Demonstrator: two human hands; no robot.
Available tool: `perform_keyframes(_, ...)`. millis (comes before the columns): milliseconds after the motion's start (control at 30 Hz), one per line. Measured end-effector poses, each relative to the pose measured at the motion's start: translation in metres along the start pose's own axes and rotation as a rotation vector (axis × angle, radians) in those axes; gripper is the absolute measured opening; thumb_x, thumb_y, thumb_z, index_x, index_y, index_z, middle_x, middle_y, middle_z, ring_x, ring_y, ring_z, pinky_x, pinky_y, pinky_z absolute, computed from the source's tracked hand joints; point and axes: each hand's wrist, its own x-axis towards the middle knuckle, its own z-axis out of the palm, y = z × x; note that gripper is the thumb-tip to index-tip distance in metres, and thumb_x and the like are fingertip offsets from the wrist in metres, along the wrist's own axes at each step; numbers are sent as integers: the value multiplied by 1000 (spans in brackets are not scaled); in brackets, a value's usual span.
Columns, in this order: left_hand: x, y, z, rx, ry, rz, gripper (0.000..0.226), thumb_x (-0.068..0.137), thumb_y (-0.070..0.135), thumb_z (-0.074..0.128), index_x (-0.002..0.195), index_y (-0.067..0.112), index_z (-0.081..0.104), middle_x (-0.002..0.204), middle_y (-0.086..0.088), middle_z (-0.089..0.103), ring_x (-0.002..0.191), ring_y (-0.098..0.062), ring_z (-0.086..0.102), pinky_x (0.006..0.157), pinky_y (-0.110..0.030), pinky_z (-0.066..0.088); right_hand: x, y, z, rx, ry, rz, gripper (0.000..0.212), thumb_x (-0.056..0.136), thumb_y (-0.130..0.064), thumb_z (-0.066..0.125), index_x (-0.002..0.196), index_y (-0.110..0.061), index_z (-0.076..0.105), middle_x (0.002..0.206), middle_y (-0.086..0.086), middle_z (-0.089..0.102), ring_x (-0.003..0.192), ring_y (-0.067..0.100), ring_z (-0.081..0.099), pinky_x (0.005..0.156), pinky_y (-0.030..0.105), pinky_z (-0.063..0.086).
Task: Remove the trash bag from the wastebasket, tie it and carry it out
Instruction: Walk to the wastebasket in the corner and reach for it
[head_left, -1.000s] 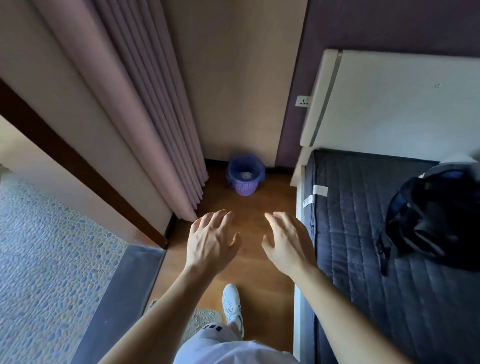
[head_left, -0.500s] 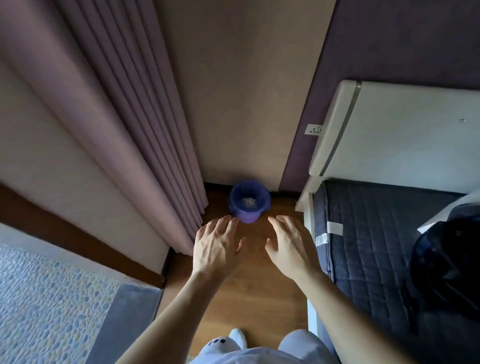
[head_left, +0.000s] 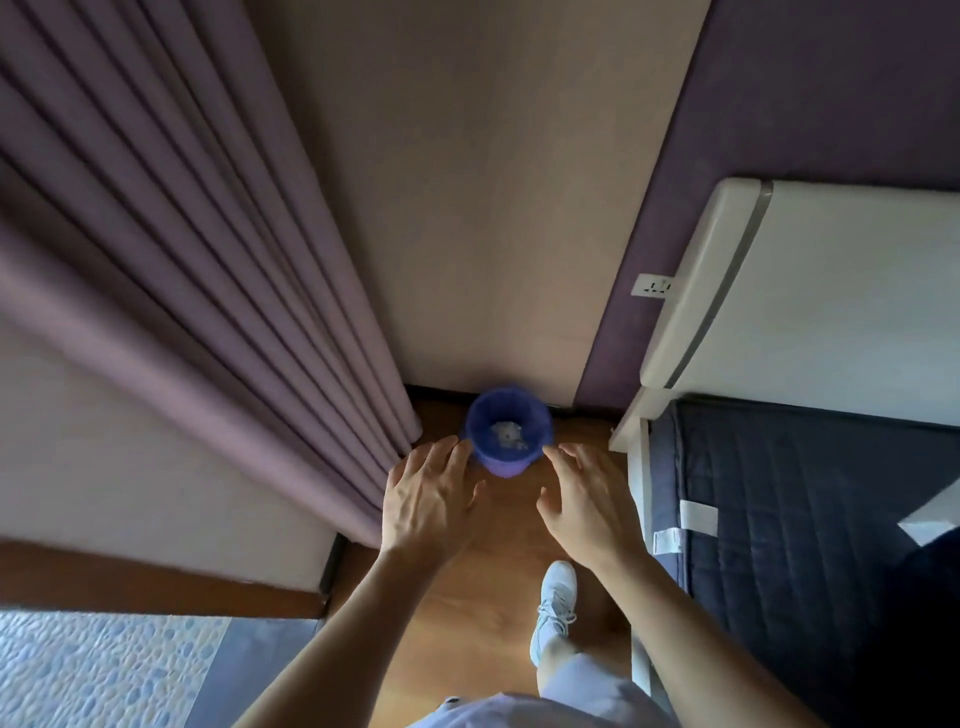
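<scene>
Head view looks down a narrow strip of wooden floor (head_left: 467, 597) between a pleated mauve curtain (head_left: 218, 291) and a bed with a dark quilted mattress (head_left: 810, 530). At the far end, against the beige wall (head_left: 483, 208) and its dark skirting, stands a small purple wastebasket (head_left: 508, 435), upright, round mouth facing up. A blue trash bag (head_left: 480, 415) lines it, its edge folded over the rim. At the bottom of the bag lies a little pale crumpled litter (head_left: 508, 434); what it is cannot be made out, and the rest of the bag looks empty.

Both hands reach forward, palms down, fingers spread wide and holding nothing. The left hand (head_left: 426, 504) is just beside the basket's left side, its fingertips level with the rim; whether they touch the bag cannot be told. The right hand (head_left: 587, 504) is just beside the right side, its fingertips likewise close to the rim, contact unclear.

A white sneaker (head_left: 556, 608) stands on the floor below the right hand. A white headboard panel (head_left: 831, 291) rises above the mattress, and a wall socket (head_left: 652, 285) sits on the purple wall (head_left: 779, 88) beside it. A pebble-patterned floor (head_left: 93, 670) shows at lower left.
</scene>
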Motion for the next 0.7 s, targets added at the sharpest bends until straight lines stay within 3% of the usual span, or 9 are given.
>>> perform_keyframes(133,52,18,6,-10,49,-9,43,82,43,57,121,26,55,115,1,69,102,-26,65,85,-44,52,54,30,-15,17,-23,-17,54,77,-30,66,129,-18,58,116,7,69,104,27,65,89,40,56)
perform_keyframes(233,92,30,13,5,68,-34,40,82,44,55,117,25,59,108,1,71,96,-25,68,84,-41,53,94,53,-26,12,-39,-58,51,79,-34,57,128,-18,60,117,6,69,105,24,65,90,38,55)
perform_keyframes(300,116,37,18,19,53,-67,44,82,47,49,117,25,62,110,1,71,98,-26,68,85,-41,53,120,69,-31,7,-56,-81,51,82,-38,51,129,-19,59,119,3,67,109,21,63,92,35,54)
perform_keyframes(433,148,42,28,72,12,-130,48,84,48,55,125,25,61,121,1,68,110,-24,64,92,-42,50,162,86,-35,15,-73,-119,49,83,-37,55,129,-20,58,119,1,67,108,20,63,90,33,54)
perform_keyframes(533,164,38,32,80,-23,-172,54,85,51,48,130,25,59,127,0,66,116,-25,61,96,-43,47,180,88,-34,31,-98,-144,50,83,-35,60,130,-20,57,122,1,67,110,20,63,90,35,55)
perform_keyframes(700,183,32,34,90,-17,-220,57,82,51,41,125,22,64,122,-1,68,111,-25,64,92,-42,50,199,89,-24,28,-107,-176,50,85,-38,56,132,-21,56,126,0,65,114,18,61,93,35,54)
